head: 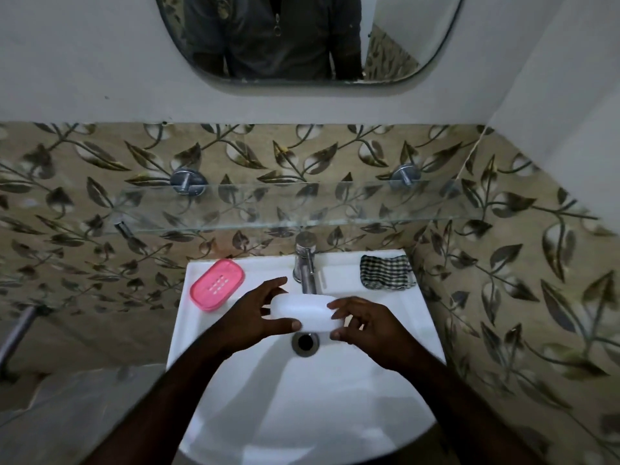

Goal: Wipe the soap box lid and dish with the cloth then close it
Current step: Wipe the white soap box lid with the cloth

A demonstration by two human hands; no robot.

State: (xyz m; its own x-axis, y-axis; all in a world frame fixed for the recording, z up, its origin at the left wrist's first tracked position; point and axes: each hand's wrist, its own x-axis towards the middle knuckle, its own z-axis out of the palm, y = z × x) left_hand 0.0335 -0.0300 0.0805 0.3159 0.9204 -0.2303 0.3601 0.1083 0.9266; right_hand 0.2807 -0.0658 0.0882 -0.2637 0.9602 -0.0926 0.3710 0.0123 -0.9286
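A translucent white soap box lid (303, 312) is held over the basin, just in front of the tap. My left hand (258, 317) grips its left end between thumb and fingers. My right hand (365, 325) touches its right end with fingers spread; how firm the grip is stays unclear. The pink soap dish (217, 284) with drain slots lies on the sink's back left ledge, apart from both hands. A black-and-white checked cloth (385, 271) lies folded on the back right ledge.
The white sink (302, 397) has a chrome tap (305, 263) at the back centre and a drain (304, 344) below the lid. A glass shelf (285, 206) juts out above the tap. Leaf-patterned tiled walls close in left and right; a mirror hangs above.
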